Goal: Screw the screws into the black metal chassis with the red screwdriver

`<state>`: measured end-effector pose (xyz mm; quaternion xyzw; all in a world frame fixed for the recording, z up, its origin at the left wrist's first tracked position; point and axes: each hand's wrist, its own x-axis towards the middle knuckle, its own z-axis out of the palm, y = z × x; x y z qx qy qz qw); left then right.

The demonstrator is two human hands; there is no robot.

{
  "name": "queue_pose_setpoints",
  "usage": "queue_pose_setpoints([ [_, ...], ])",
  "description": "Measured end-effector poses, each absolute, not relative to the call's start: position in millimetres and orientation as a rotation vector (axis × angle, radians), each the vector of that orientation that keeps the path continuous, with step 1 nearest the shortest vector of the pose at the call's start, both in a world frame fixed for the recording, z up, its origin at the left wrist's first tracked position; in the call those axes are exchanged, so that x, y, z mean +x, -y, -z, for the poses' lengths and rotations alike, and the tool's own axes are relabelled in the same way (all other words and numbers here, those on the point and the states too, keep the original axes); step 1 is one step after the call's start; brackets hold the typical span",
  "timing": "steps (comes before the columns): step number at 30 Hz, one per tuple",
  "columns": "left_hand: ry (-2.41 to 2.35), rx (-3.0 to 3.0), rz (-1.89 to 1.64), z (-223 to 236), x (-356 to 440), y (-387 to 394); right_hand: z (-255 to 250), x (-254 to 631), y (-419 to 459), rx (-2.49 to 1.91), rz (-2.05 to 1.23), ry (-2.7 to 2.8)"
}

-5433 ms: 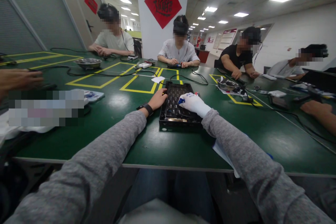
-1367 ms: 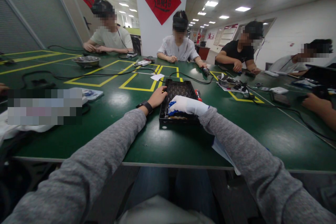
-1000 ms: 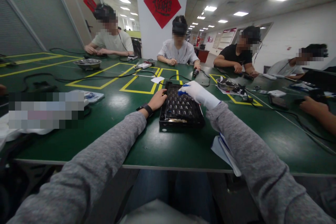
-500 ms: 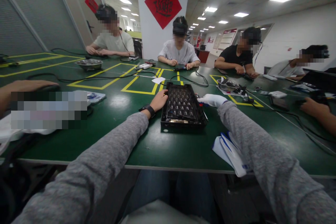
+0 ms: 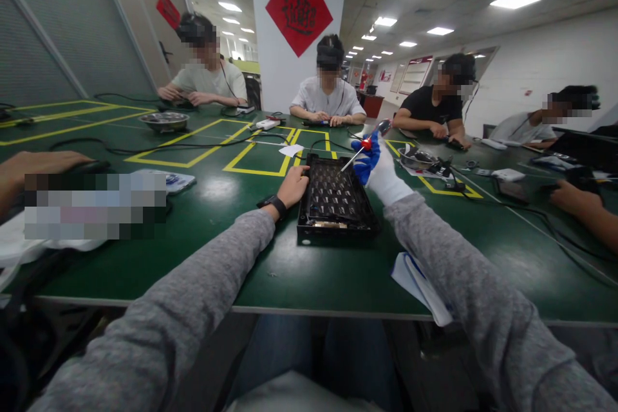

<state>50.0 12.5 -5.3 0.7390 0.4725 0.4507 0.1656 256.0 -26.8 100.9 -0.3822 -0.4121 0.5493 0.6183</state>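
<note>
Fingers of left hand (image 5: 292, 187) grasp side of black casing (image 5: 337, 230), likely bracing it; right hand (image 5: 382, 170) clenches screwdriver (image 5: 367, 143), shaft angled over casing.

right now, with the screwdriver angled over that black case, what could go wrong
The screwdriver in the gloved right hand could slip and scratch the case's insides. The black case might twist, since only the left hand steadies it, from one side. The white and blue cloth juts past the table edge beside the right sleeve, so a brush could drop it.
</note>
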Motion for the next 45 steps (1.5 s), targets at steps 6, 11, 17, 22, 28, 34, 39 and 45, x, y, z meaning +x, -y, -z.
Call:
queue_pose_setpoints([
  [6,-0.970,2.105,-1.290,-18,55,20,-63,214,58,-0.701,-1.573,0.926],
  [11,-0.856,2.034,-1.157,-20,58,34,-52,210,64,-0.741,-1.322,1.172],
  [17,-0.767,2.087,-0.983,-21,56,37,-55,211,73,-0.701,-1.299,1.245],
  [22,-0.770,2.046,-0.800,-32,50,41,-62,214,74,-0.684,-1.588,1.203],
  [28,-0.639,2.003,-0.697,-33,44,52,-61,212,79,-0.737,-1.509,1.235],
  [34,-0.696,1.966,-0.767,-25,43,56,-62,216,75,-0.686,-1.638,1.143],
  [39,-0.678,1.950,-0.769,-24,44,56,-65,219,74,-0.634,-1.696,1.195],
  [45,-0.635,2.043,-0.725,-28,45,59,-55,213,76,-0.713,-1.505,1.214],
])
